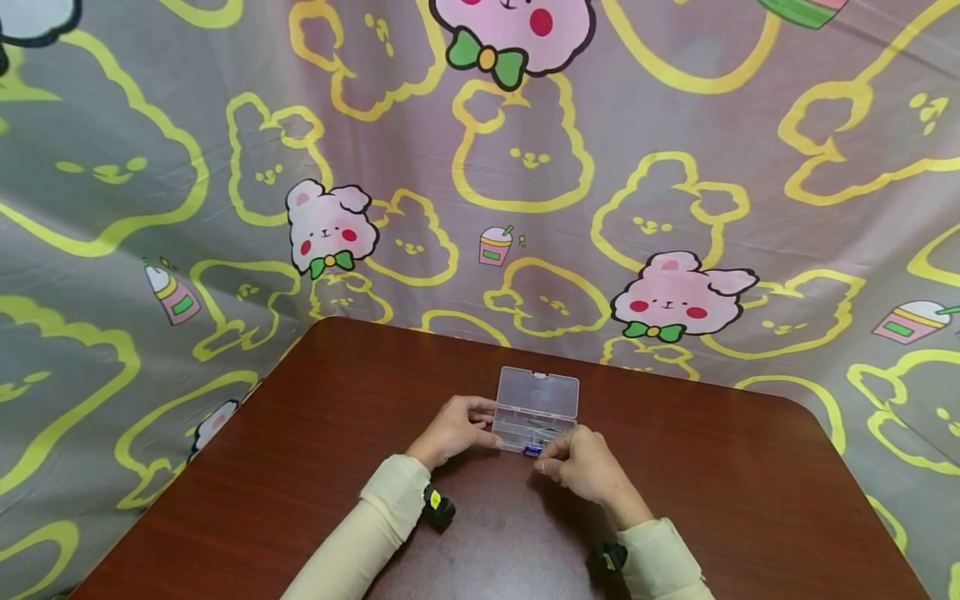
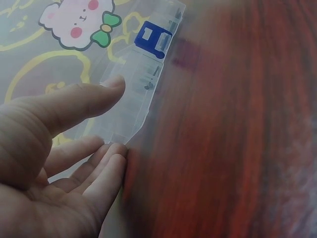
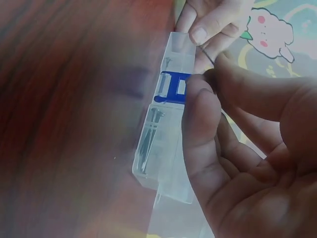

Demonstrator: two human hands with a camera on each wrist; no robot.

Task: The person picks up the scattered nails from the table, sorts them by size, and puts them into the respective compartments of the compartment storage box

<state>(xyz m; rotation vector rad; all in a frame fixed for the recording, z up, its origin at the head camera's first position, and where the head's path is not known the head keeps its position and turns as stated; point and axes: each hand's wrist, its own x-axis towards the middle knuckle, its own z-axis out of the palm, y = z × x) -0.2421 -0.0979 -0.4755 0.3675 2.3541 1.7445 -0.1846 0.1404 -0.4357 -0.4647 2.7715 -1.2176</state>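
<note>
A clear plastic compartment box [image 1: 512, 429] with a blue latch [image 3: 173, 88] stands on the table, its lid [image 1: 537, 392] raised at the back. My left hand [image 1: 459, 429] holds the box's left end, thumb at the front corner and fingertips against the side. Over the front right of the box, my right hand [image 1: 583, 463] pinches a thin dark nail [image 3: 207, 55] between thumb and forefinger; its shaft points toward the left hand, and the fingers hide its other end. Long metal nails [image 3: 148, 141] lie in the right-hand compartment, and smaller metal pieces [image 3: 167, 63] in another.
The box rests on a dark reddish-brown wooden table [image 1: 315, 467] with rounded far corners. Behind it hangs a grey curtain [image 1: 420, 167] printed with rabbits, close to the table's far edge. Both wrists wear small black cameras.
</note>
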